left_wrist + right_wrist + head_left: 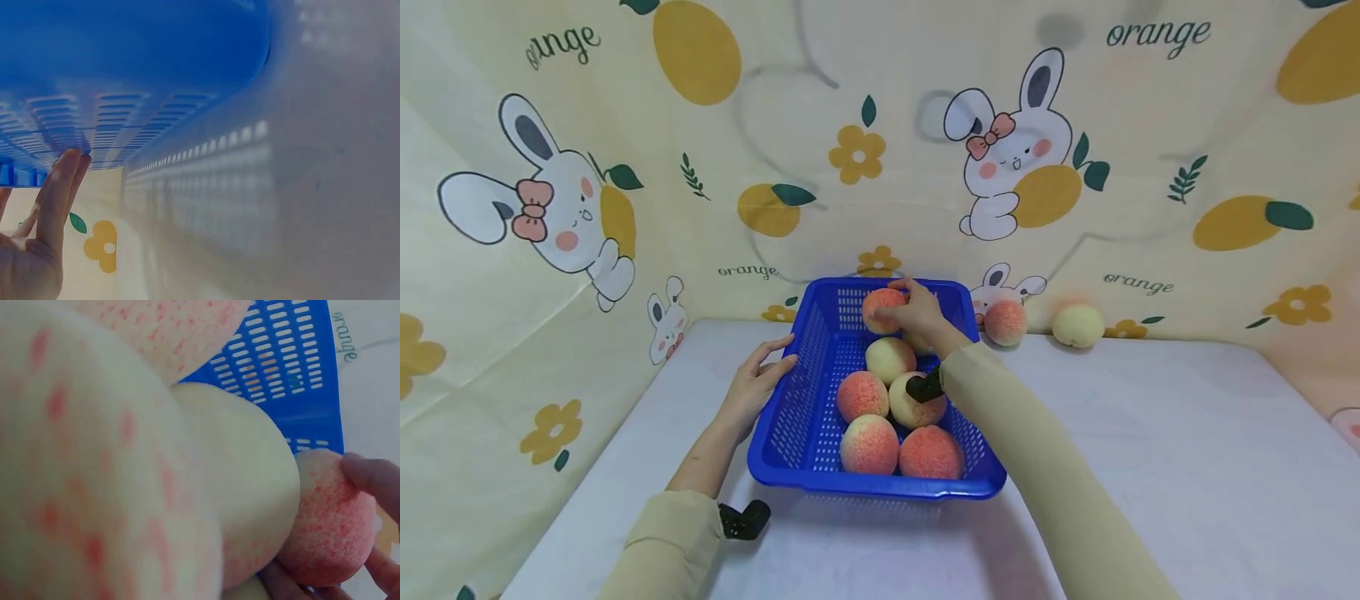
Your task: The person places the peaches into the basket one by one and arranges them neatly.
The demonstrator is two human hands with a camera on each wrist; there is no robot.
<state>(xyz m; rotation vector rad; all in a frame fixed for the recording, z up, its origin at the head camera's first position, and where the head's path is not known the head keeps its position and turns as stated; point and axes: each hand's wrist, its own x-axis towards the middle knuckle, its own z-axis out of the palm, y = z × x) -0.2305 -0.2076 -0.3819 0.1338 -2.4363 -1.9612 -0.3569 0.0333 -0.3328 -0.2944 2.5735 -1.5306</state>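
Note:
A blue plastic basket [786, 417] with slotted walls sits on the table, several peaches inside it. My left hand [748, 390] rests against its left side; in the left wrist view the fingers [56, 200] stretch fairly straight up against the outer wall. At the basket's far end, my right hand [922, 318] pinches a reddish peach [880, 308] between thumb and fingers. The right wrist view shows that peach [331, 525] close to the far wall. Nearer me lie a pale peach [891, 360], a red peach [862, 397] and others; one pale peach is partly hidden under my right hand.
Right of the basket, a red peach [1005, 323] and a pale peach [1078, 325] lie along the table's back edge. A printed cloth [910, 167] with rabbits and oranges hangs behind and at the left. The white table [1150, 433] extends to the right.

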